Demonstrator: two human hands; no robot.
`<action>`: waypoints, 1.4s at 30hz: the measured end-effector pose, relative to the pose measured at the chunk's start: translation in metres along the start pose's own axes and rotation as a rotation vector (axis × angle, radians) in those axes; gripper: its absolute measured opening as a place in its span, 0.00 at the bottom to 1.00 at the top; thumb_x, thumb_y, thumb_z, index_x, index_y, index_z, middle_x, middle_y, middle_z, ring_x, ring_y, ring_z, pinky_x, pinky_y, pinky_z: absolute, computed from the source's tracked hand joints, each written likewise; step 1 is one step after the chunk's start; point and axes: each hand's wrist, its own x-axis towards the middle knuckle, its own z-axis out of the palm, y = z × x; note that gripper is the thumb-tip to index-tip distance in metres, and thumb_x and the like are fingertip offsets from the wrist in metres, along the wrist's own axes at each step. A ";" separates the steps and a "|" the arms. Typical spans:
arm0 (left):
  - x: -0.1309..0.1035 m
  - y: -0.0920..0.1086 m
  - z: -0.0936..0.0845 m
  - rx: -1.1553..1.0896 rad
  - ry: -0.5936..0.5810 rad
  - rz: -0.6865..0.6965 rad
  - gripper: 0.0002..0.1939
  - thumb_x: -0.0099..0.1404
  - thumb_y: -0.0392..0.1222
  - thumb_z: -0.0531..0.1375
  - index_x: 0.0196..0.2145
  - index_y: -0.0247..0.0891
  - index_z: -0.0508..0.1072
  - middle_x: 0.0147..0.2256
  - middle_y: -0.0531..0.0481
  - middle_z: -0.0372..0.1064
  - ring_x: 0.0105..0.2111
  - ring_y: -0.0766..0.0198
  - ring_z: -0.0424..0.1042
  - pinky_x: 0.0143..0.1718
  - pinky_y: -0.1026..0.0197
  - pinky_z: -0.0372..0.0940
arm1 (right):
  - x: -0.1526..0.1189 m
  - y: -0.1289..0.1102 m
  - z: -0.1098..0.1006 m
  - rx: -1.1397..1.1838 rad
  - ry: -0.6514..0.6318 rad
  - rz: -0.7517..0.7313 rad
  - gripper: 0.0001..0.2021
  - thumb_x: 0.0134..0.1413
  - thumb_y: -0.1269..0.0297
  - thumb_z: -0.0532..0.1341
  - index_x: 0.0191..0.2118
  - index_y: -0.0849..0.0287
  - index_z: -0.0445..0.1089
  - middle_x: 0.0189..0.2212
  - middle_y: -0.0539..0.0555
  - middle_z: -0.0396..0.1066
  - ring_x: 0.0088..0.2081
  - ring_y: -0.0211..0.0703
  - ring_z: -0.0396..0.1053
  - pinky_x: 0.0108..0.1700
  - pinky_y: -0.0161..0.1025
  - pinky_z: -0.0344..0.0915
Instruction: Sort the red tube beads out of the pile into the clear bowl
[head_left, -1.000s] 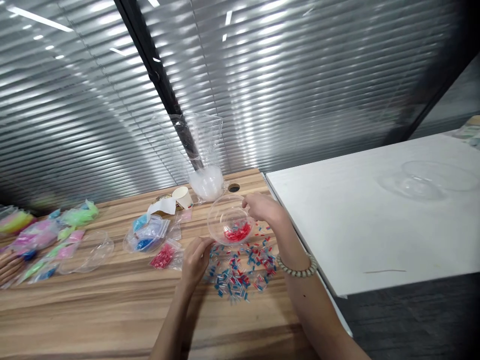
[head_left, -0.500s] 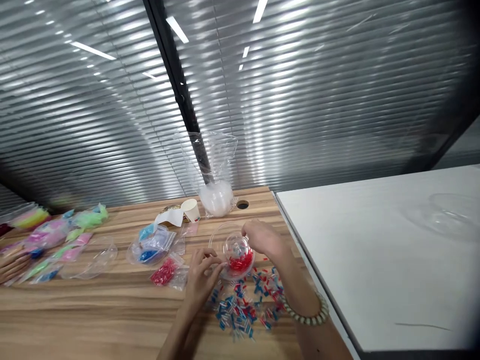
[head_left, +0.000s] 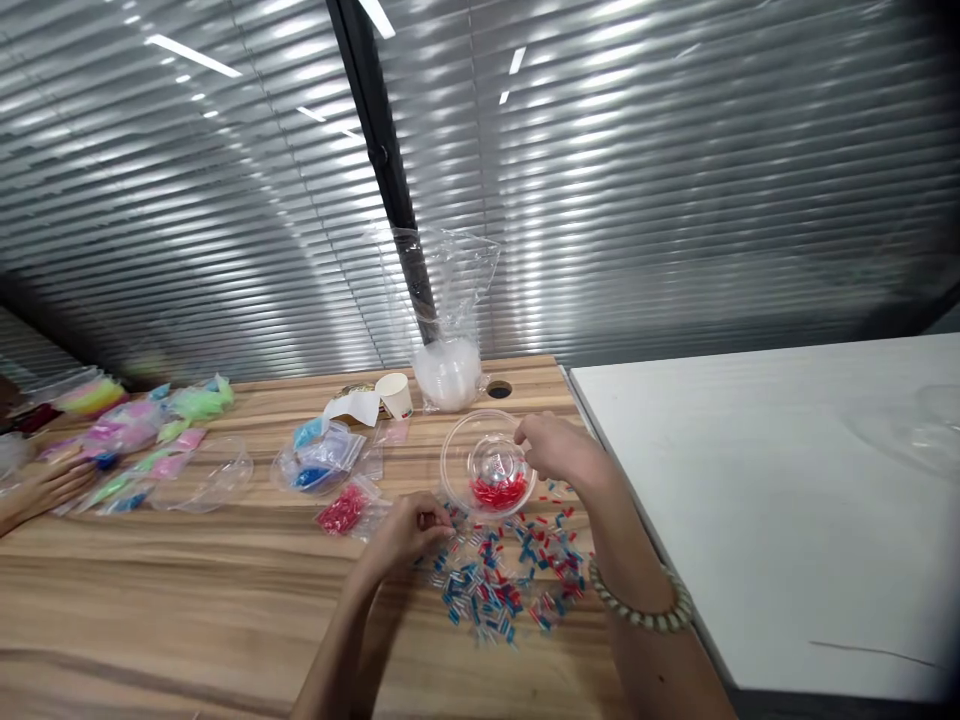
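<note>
A clear plastic bowl [head_left: 455, 478] stands on the wooden table, with red tube-like pieces [head_left: 499, 492] gathered in its near part. At the bowl's right rim is my right hand [head_left: 559, 448], fingers curled together and pointing inward; whatever they may hold is hidden. My left hand [head_left: 411, 532] is closed in a pinch just left of and nearer than the bowl, at the edge of the scattered pieces. What sits in that pinch is too small to make out. Small blue, red and clear pieces [head_left: 480, 595] lie spread on the table below the bowl.
Left of my hands lie a bag of red pieces [head_left: 343, 509] and a clear dish of blue packets [head_left: 315, 478]. Behind are a paper cup [head_left: 394, 396], a bagged white bowl [head_left: 448, 374] and a table hole [head_left: 499, 389]. Another person's hand [head_left: 56, 485] rests far left by coloured bags.
My left hand has come away from the bowl's left edge toward the scattered pieces. My right hand stays at the bowl's right rim. The camera view has shifted slightly.
</note>
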 end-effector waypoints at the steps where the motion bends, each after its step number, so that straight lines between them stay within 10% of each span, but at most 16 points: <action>1: 0.000 0.000 0.000 0.008 -0.045 -0.015 0.07 0.54 0.41 0.64 0.25 0.34 0.77 0.26 0.49 0.70 0.27 0.66 0.65 0.28 0.66 0.57 | -0.001 0.000 0.000 0.016 0.001 0.002 0.20 0.51 0.78 0.55 0.49 0.60 0.71 0.46 0.60 0.72 0.36 0.41 0.74 0.35 0.31 0.63; 20: -0.001 0.004 0.005 0.076 -0.183 -0.065 0.06 0.50 0.33 0.64 0.28 0.34 0.79 0.29 0.48 0.73 0.28 0.65 0.68 0.30 0.67 0.59 | 0.000 -0.002 0.001 0.079 -0.038 0.004 0.21 0.49 0.80 0.55 0.49 0.63 0.71 0.44 0.61 0.73 0.29 0.37 0.74 0.28 0.30 0.60; 42: -0.001 0.008 0.015 0.049 -0.031 0.130 0.05 0.60 0.31 0.58 0.29 0.35 0.74 0.32 0.49 0.72 0.32 0.65 0.67 0.36 0.67 0.59 | 0.004 0.000 0.004 0.087 -0.040 0.000 0.20 0.47 0.80 0.56 0.46 0.60 0.73 0.37 0.58 0.75 0.28 0.37 0.73 0.27 0.30 0.60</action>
